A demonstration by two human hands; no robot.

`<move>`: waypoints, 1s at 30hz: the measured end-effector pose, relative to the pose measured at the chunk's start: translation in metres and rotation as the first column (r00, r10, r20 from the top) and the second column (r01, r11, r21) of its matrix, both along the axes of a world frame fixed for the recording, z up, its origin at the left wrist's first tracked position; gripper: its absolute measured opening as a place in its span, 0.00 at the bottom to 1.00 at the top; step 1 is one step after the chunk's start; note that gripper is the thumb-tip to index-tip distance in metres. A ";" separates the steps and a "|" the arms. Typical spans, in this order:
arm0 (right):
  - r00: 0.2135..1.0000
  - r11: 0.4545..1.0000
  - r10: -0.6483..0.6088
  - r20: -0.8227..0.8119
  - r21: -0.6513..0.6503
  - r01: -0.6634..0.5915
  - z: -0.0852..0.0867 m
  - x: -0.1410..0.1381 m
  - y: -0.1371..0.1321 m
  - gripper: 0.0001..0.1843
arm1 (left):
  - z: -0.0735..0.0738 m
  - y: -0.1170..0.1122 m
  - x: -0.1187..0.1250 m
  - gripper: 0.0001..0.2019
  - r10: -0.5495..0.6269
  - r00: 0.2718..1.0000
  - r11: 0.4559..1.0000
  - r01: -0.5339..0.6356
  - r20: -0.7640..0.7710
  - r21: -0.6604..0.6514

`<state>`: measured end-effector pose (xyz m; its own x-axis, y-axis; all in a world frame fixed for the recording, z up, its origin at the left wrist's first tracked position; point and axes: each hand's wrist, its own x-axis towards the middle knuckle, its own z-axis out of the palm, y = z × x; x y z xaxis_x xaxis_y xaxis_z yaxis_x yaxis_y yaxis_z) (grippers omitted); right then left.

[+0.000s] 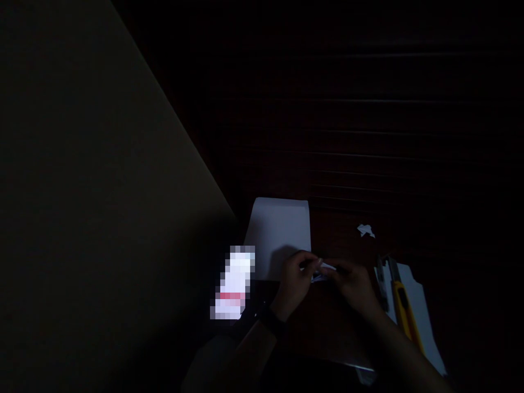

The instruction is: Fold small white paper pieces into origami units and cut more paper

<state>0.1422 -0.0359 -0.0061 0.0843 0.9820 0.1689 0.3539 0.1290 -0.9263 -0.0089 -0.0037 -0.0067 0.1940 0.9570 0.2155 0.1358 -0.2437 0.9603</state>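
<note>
Between my two hands is a small folded piece of white paper, partly hidden by the fingers. My left hand, with a dark band on its wrist, pinches the paper's left side. On its right side, the fingers of my right hand close on the same paper. Just behind my left hand lies a white sheet of paper, shaded by the hand. The dim light hides the finer folds.
A lit, pixelated screen glows left of my hands. To the right, a yellow utility knife lies on white paper. A small folded paper shape sits farther back on the dark table. A pale wall rises at left.
</note>
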 end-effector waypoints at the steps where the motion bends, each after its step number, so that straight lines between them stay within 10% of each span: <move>1: 1.000 1.000 -0.011 0.000 -0.028 0.011 -0.001 0.001 0.000 0.11 | 0.001 0.000 0.000 0.07 -0.011 1.000 1.000 0.011 -0.011 0.010; 11: 0.963 0.968 0.110 -0.248 -0.194 -0.160 0.004 0.011 0.002 0.13 | -0.008 0.003 -0.001 0.10 0.032 0.998 0.991 -0.024 0.052 -0.135; 16: 0.862 0.920 0.283 -0.421 -0.134 -0.367 0.013 0.010 -0.001 0.30 | -0.007 0.007 -0.003 0.11 0.152 0.967 0.957 -0.093 0.203 -0.275; 23: 0.960 0.981 -0.087 -0.266 -0.189 0.036 -0.014 0.000 0.006 0.15 | -0.006 0.004 0.000 0.12 0.077 0.973 0.968 -0.021 0.218 -0.251; 30: 0.945 0.966 -0.216 -0.245 -0.198 0.169 -0.015 0.009 0.008 0.17 | 0.002 0.000 -0.001 0.17 -0.152 0.955 0.900 0.240 0.254 -0.364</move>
<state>0.1509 -0.0277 -0.0216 0.2927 0.9546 -0.0549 0.0980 -0.0870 -0.9914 -0.0103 -0.0041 -0.0045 0.3775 0.9199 -0.1058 -0.0950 0.1521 0.9838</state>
